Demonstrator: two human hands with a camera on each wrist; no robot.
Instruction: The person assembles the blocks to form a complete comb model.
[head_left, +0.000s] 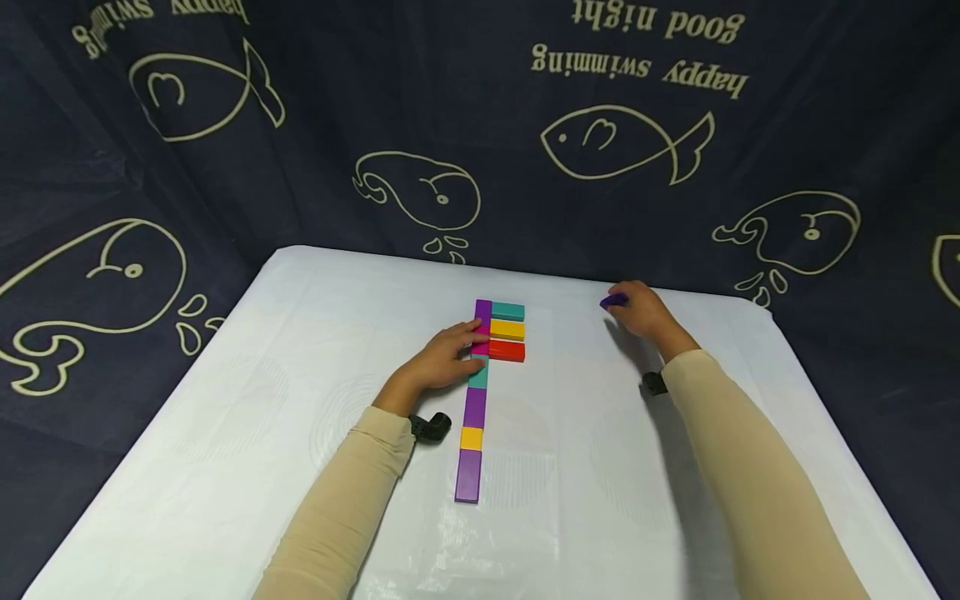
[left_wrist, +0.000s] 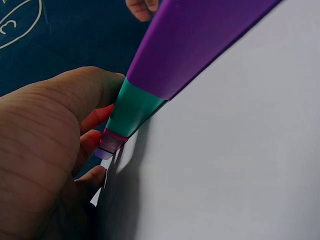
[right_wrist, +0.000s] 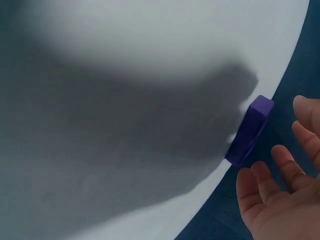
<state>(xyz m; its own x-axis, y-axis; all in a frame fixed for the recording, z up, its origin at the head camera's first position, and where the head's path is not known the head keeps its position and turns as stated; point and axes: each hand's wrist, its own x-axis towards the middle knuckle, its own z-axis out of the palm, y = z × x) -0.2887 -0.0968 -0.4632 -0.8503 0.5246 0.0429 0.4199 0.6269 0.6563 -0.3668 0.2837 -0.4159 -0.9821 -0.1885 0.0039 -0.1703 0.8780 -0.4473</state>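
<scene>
My left hand (head_left: 444, 357) lies along the left side of a line of coloured blocks, fingers extended. Its fingertips reach over a magenta block (head_left: 480, 345) and its thumb touches a teal block (head_left: 477, 377). A purple block (left_wrist: 192, 42) adjoins that teal one in the left wrist view. At the far right of the table my right hand (head_left: 641, 310) is raised above its shadow. A loose purple block (right_wrist: 250, 131) is tilted at its fingertips. In the right wrist view the fingers are spread, not wrapped round this block.
Teal (head_left: 508, 312), yellow (head_left: 507, 331) and red (head_left: 507, 351) blocks lie side by side against the line's right side. Nearer the front, the line includes a small yellow block (head_left: 472, 438) and a purple end block (head_left: 468, 477). Dark printed cloth (head_left: 480, 100) hangs behind the white table (head_left: 247, 483).
</scene>
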